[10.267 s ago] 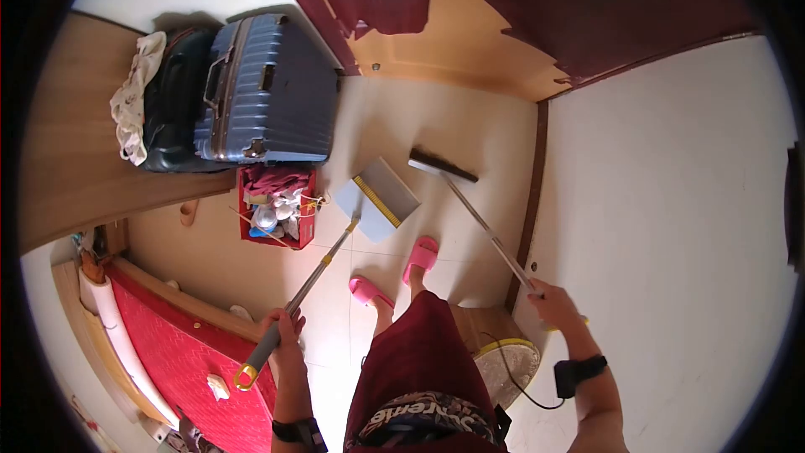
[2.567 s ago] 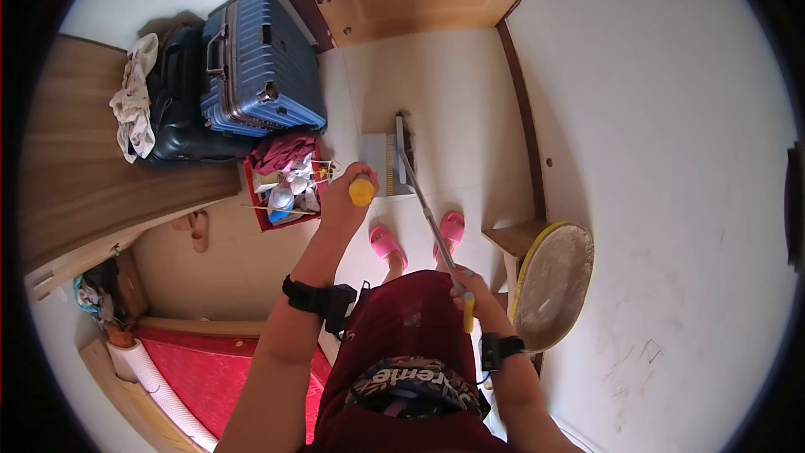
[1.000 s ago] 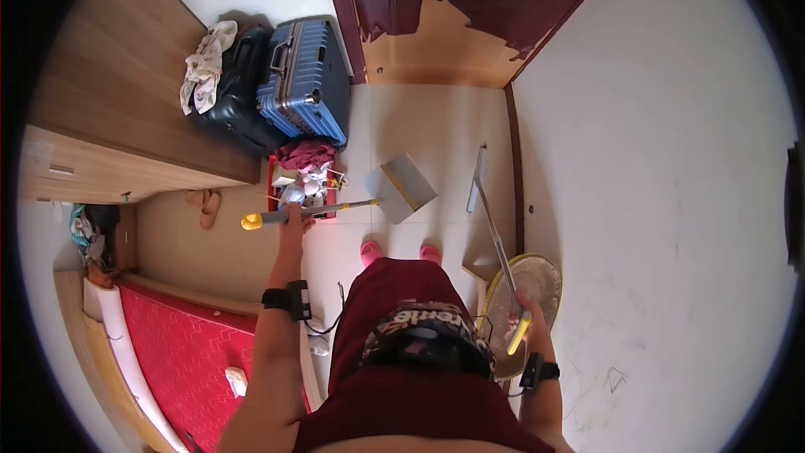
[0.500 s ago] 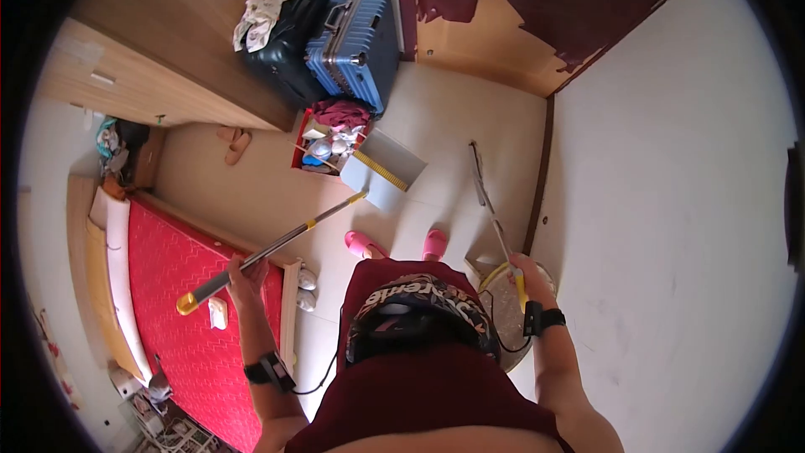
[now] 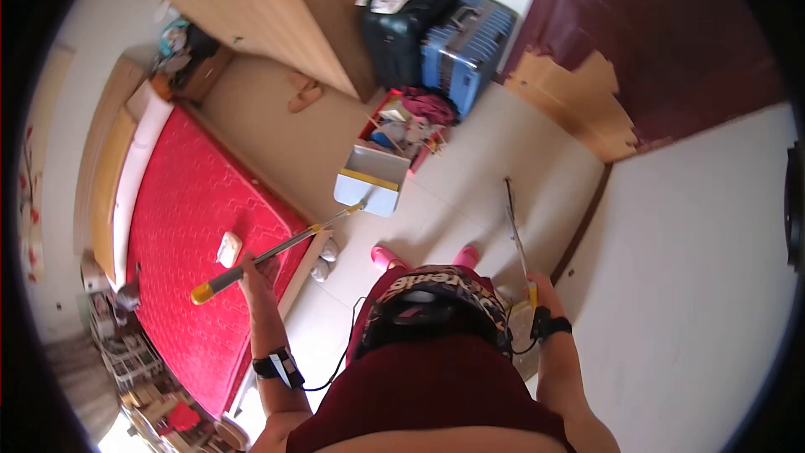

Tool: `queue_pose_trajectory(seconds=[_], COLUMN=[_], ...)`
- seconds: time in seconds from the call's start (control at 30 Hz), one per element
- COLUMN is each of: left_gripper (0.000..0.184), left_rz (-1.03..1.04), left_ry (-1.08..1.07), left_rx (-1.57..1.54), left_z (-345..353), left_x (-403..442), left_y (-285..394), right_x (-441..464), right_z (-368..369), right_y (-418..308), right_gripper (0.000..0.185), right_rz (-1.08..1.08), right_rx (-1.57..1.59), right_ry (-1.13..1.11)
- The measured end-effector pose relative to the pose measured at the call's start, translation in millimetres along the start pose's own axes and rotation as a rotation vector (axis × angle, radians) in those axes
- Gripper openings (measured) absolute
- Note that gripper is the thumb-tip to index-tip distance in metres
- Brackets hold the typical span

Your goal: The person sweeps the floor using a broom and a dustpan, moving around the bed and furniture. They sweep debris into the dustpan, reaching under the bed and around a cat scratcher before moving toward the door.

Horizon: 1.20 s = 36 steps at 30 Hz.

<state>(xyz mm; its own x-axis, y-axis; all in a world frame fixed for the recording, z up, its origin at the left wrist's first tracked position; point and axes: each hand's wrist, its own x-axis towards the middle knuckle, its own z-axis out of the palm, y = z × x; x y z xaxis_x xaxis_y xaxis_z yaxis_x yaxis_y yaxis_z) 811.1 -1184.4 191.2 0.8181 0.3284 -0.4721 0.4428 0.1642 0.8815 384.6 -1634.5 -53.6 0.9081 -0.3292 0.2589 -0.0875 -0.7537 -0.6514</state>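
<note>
My left hand (image 5: 258,274) is wrapped round the grey, yellow-ended handle of a dustpan (image 5: 367,190). The handle slants up and right from over the bed. The pan, pale with a yellow comb strip, is beside a red box (image 5: 390,161) of cloth and small items. In my right hand (image 5: 545,295), closed, is the yellow grip of a broom (image 5: 517,239). The broom's pole points away from me and its narrow head is near the floor, seen edge-on. Between the two tools are pink slippers (image 5: 388,257) on my feet.
A red mattress (image 5: 201,260) with a white packet (image 5: 228,249) fills the left. Blue (image 5: 465,54) and black (image 5: 394,44) suitcases stand beyond the box, beside a wooden cabinet (image 5: 314,17). A dark red door (image 5: 671,42) is at upper right, a white wall (image 5: 679,268) at right.
The view has turned left, showing more bed and shelving. Since the oldest frames, the dustpan and broom have been together and then moved apart. Both hands still hold their handles.
</note>
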Motion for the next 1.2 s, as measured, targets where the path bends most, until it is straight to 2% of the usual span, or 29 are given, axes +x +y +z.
queue_pose_trajectory(seconds=[0.07, 0.13, 0.2, 0.3, 0.37, 0.43, 0.47, 0.57, 0.6, 0.7, 0.73, 0.87, 0.97, 1.1, 1.2], left_gripper=[0.024, 0.024, 0.027, 0.027, 0.028, 0.029, 0.03, 0.031, 0.032, 0.032, 0.033, 0.031, 0.031, 0.032, 0.033], left_rz=[-0.001, -0.019, -0.027, -0.059, -0.058, -0.073, -0.076, -0.091, -0.097, -0.102, -0.098, -0.107, -0.12, -0.106, -0.095], left_ry=[0.034, 0.038, 0.044, 0.08, 0.061, 0.066, 0.064, 0.075, 0.087, 0.129, 0.146, 0.223, 0.279, 0.356, 0.407], left_rx=[-0.043, -0.042, -0.041, -0.082, -0.093, -0.106, -0.125, -0.167, -0.176, -0.219, -0.235, -0.287, -0.314, -0.338, -0.35], left_z=[-17, -33, -43, -53, -65, -69, -72, -80, -79, -72, -69, -56, -44, -13, 6], left_x=[18, 39, 54, 80, 98, 113, 122, 143, 149, 167, 174, 208, 237, 259, 288], left_y=[-1, -4, -1, 6, 8, 13, 14, 15, 17, 25, 29, 43, 54, 98, 129], right_x=[24, 47, 61, 63, 90, 119, 142, 195, 197, 280, 298, 381, 441, 531, 610], right_z=[-2, 5, 16, 50, 60, 64, 62, 67, 77, 77, 85, 113, 145, 190, 214], right_y=[-33, -54, -56, -37, -58, -91, -112, -153, -142, -206, -204, -223, -210, -191, -208], right_gripper=[0.026, 0.025, 0.024, 0.023, 0.026, 0.036, 0.031, 0.026, 0.029, 0.038, 0.043, 0.042, 0.043, 0.043, 0.04], right_rz=[0.584, 1.004, 1.246, 1.186, 0.99, 0.911, 0.974, 1.094, 1.095, 1.235, 1.223, 1.244, 1.209, 1.135, 1.103], right_rx=[0.41, 0.613, 0.629, 0.316, 0.238, 0.083, 0.139, 0.377, 0.436, 0.518, 0.55, 0.547, 0.605, 0.697, 0.681], right_ry=[-0.2, -0.357, -0.441, -0.617, -0.667, -0.742, -0.803, -0.8, -0.768, -0.821, -0.88, -0.953, -0.983, -1.042, -1.1])
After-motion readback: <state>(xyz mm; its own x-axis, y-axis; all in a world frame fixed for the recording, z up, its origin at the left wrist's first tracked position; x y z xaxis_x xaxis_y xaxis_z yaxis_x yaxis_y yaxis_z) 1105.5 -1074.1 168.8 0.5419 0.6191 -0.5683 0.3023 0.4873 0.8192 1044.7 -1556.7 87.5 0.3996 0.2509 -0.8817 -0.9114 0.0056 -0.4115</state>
